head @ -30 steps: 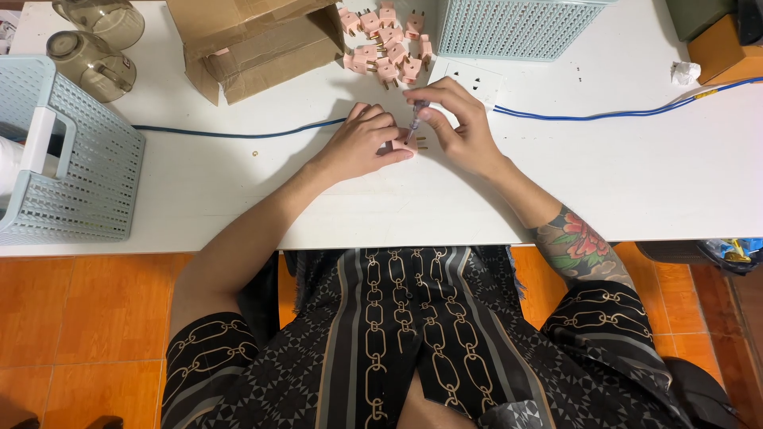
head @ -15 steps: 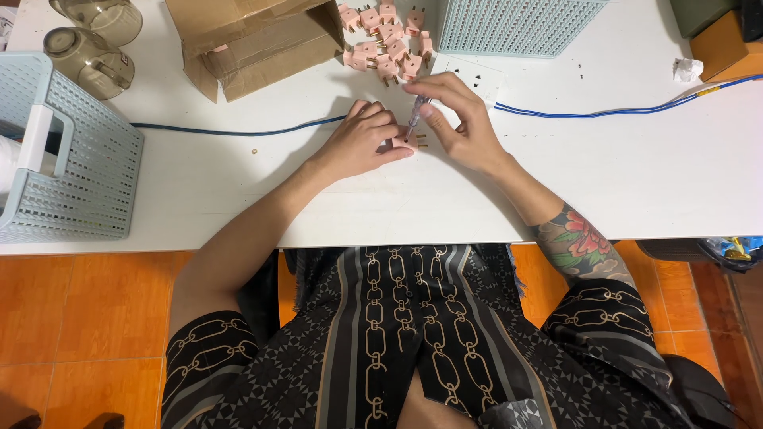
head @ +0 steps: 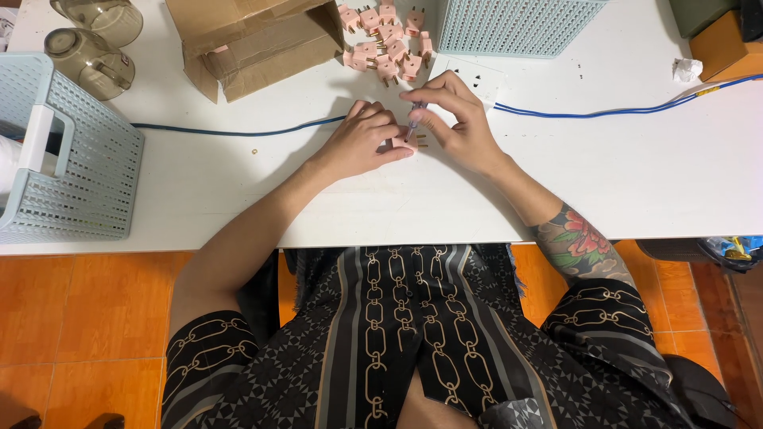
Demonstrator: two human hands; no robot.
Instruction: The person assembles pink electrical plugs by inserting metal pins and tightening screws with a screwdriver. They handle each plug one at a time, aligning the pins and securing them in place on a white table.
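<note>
- Pink plug (head: 407, 143) lies on the white table (head: 556, 183), pinned under the left hand (head: 362, 143), whose fingers clench it.
- Right hand (head: 457, 127) pinches a thin screwdriver (head: 413, 119), tip at the plug.
- Best kept upright and steady, so the tip does not slip.

White table (head: 636, 183) spans the upper frame, evenly lit. Orange tiled floor (head: 79, 318) fills the lower left and right.

White flat surface (head: 238, 187) carries: pile of pink plastic plugs (head: 385, 40), torn brown cardboard box (head: 254, 40), two pale-blue mesh baskets (head: 67, 159), blue cable (head: 604, 111), two smoky glass cups (head: 87, 52).
</note>
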